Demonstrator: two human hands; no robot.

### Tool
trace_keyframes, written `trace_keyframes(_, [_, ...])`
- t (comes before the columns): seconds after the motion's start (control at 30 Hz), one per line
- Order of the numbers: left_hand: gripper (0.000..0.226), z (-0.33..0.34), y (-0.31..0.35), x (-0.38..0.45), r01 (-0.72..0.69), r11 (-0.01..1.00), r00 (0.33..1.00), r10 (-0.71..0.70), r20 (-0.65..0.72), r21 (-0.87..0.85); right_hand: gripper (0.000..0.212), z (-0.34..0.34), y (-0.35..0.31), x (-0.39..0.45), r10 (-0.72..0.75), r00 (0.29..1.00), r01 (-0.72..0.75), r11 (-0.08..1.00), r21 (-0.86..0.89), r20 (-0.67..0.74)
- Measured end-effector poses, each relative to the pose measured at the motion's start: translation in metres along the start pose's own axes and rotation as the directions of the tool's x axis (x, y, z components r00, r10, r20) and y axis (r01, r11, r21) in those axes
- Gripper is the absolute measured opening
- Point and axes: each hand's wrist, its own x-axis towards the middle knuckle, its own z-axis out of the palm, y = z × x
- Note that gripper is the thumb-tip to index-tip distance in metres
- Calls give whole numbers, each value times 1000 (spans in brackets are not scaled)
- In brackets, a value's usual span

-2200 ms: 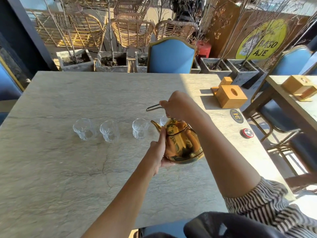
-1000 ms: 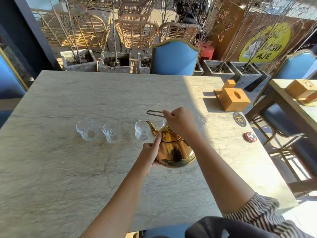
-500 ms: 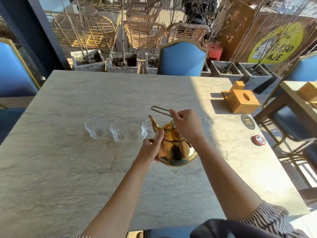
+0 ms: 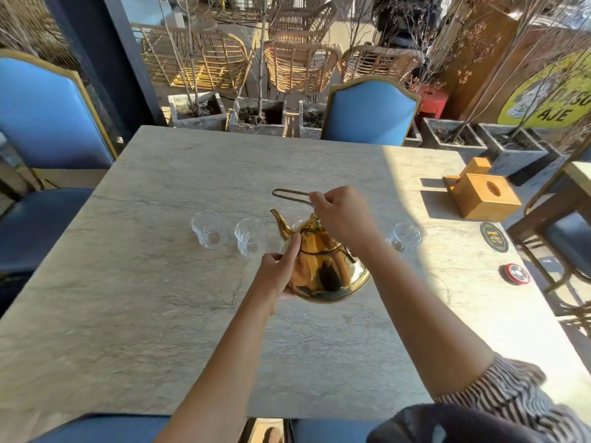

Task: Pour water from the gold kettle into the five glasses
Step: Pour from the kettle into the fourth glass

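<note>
Holding the gold kettle [image 4: 323, 266] up off the table [image 4: 128, 314], I have both hands on it. My left hand [image 4: 276, 271] is pressed flat on the near side of its round belly, with the pointing finger [image 4: 294, 247] stretched up toward the spout. Those fingers are open and resting, not wrapped around. My right hand [image 4: 343, 215] is above the lid, fingers closed tight on the thin wire handle [image 4: 289, 196].

A moment ago the kettle was more to the right, with its spout over a glass that my arm hid. Now I have slid it left, and the spout [image 4: 281, 223] points up and away, near the middle of the row. Just behind the kettle I can see a bit of another glass [image 4: 297, 222]. I think that one gets water next. I cannot see any water running right now.

Farther left stand two glasses [image 4: 208, 230] [image 4: 249, 236], side by side. On the right, past my arm, one glass [image 4: 404, 238] sits in the sun. I cannot find the fifth glass; my hand may cover it.

Way over on the right is a wooden box [image 4: 484, 196].
</note>
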Motion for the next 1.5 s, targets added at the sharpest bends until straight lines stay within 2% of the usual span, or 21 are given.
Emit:
trace_keyframes(0.1, [126,-7,-3,-2,3,1000,1000,-3,-12,10,47,11,-7,4,36,999,-36,999,0,37])
trace_keyframes(0.2, [136,-13,-2,-6,31,999,999,-31,-14,-18,41,22,-12,11,79,994,-76,996,-39,82])
trace_keyframes(0.23, [132,-14,0,-9,46,998,999,-46,-4,-35,41,25,-14,13,88,992,-83,994,-65,89])
trace_keyframes(0.33, [94,-16,1,-12,76,994,997,-74,31,-75,42,32,-17,17,110,988,-98,989,-110,107])
trace_keyframes(0.37, [88,-16,0,-10,86,993,996,-84,33,-83,42,34,-17,18,114,987,-100,988,-119,112])
trace_keyframes(0.67, [73,-14,3,-20,162,978,986,-157,48,-130,38,43,-25,29,181,967,-143,968,-208,179])
trace_keyframes(0.83, [83,-11,6,-26,169,974,985,-163,48,-153,36,43,-31,32,177,964,-118,953,-278,198])
trace_keyframes(1.3, [91,-10,17,-36,150,968,988,-137,77,-201,28,34,-51,37,160,962,-81,941,-328,221])
trace_keyframes(1.5, [91,-9,22,-39,132,966,988,-110,110,-222,30,28,-59,39,147,962,-59,934,-353,228])
